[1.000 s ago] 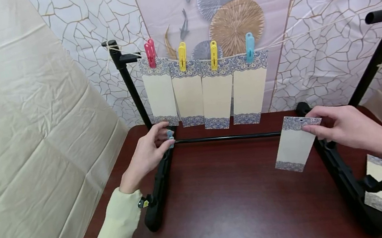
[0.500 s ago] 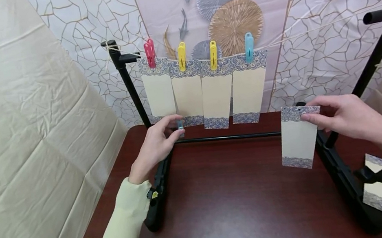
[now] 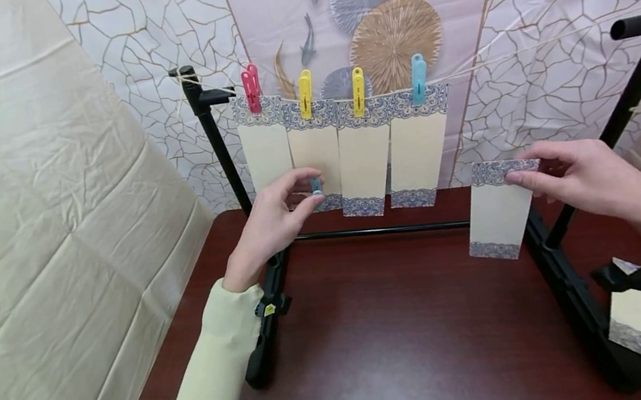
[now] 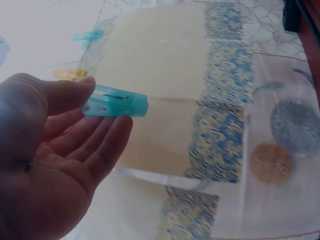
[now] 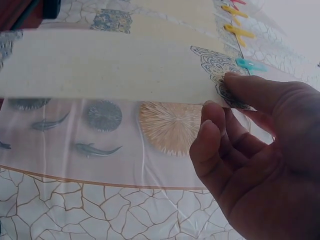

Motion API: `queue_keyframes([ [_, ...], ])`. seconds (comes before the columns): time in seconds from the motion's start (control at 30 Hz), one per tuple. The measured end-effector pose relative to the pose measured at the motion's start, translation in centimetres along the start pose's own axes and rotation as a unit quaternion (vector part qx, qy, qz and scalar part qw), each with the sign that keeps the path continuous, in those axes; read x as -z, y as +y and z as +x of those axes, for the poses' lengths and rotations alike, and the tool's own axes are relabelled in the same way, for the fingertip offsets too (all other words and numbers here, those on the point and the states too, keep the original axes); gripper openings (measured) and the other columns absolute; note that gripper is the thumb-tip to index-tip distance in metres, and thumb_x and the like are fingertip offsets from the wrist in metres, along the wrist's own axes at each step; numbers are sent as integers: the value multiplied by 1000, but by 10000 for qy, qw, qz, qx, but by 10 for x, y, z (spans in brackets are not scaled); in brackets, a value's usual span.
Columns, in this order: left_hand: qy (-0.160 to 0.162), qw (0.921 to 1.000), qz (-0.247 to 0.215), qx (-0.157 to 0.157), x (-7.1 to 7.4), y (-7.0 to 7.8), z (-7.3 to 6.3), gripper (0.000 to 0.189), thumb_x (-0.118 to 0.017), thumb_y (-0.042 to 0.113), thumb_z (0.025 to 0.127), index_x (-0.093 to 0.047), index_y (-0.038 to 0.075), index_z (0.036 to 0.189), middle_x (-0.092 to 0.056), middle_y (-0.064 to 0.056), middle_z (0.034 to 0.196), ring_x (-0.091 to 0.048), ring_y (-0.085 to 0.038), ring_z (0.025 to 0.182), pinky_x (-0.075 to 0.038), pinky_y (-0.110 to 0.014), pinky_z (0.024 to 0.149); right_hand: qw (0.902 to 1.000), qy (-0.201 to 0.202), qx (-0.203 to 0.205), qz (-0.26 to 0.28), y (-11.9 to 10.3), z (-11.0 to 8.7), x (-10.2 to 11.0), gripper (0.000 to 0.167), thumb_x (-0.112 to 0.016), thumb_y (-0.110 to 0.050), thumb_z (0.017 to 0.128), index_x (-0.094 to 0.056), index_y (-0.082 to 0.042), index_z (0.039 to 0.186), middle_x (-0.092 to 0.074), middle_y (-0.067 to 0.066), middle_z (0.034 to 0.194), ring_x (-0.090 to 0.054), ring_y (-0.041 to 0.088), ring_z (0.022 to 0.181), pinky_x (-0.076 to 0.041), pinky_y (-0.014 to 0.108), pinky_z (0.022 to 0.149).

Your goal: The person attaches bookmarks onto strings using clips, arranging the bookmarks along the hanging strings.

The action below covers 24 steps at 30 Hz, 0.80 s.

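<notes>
A light blue clothespin [image 4: 117, 102] is pinched between the thumb and fingers of my left hand [image 3: 275, 219], in front of the hanging cards. My right hand [image 3: 587, 177] pinches a cream card [image 3: 500, 218] with blue patterned ends by its top right corner; the card hangs down from the fingers. Behind, several similar cards [image 3: 365, 158] hang side by side from a thin string [image 3: 522, 50]. A pink clothespin [image 3: 251, 90], two yellow ones, such as the yellow clothespin [image 3: 305, 95], and a blue clothespin [image 3: 418, 79] clip them there.
Black posts hold the string, with the left post [image 3: 219, 146] and right post [image 3: 635, 97] on long feet. A low crossbar [image 3: 387, 230] joins them. More cards [image 3: 640, 325] lie on the dark table [image 3: 403, 339] at the right, partly under my right wrist.
My left hand has moved right and up with the clothespin, now in front of the hanging cards. My right hand has raised its card a little.
</notes>
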<state>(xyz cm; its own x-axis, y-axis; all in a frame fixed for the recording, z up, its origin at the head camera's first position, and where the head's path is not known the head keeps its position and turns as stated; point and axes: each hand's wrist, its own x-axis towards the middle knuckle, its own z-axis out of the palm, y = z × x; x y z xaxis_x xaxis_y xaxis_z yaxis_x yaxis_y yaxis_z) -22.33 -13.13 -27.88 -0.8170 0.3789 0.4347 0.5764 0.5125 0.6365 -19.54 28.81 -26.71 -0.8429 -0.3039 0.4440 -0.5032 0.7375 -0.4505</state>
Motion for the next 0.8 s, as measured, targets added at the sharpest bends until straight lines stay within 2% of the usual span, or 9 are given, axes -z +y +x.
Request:
queue_keyframes([
  [0.23,-60,9991,-166,-384,8,22,16,36,-67,14,94,-59,6,128,-68,-11,117,-67,-17,103,-55,-29,90,9984,-81,-327,444,-1,7,9,8,-71,-14,91,-68,-14,98,-61,-2,53,-58,9,44,-48,18,47],
  [0.43,238,9944,-450,-928,14,40,30,35,-68,9,92,-60,3,126,-69,-14,114,-69,-18,100,-56,-27,87,9965,8,-401,731,1,16,12,10,-69,-8,91,-67,-7,101,-63,-1,52,-60,9,43,-49,18,47],
  [0.6,531,9907,-570,-1120,16,52,43,33,-68,10,92,-61,2,124,-70,-13,112,-68,-15,100,-56,-25,85,9961,11,-269,841,0,23,14,7,-66,-7,93,-67,-5,100,-67,-5,56,-63,7,46,-49,18,46],
  [0.8,685,9865,-516,-1392,20,67,59,33,-69,10,91,-62,1,122,-71,-13,111,-68,-14,99,-55,-22,86,9967,114,18,806,-2,31,16,6,-66,-8,93,-67,-5,98,-70,-9,60,-65,2,53,-48,12,52],
])
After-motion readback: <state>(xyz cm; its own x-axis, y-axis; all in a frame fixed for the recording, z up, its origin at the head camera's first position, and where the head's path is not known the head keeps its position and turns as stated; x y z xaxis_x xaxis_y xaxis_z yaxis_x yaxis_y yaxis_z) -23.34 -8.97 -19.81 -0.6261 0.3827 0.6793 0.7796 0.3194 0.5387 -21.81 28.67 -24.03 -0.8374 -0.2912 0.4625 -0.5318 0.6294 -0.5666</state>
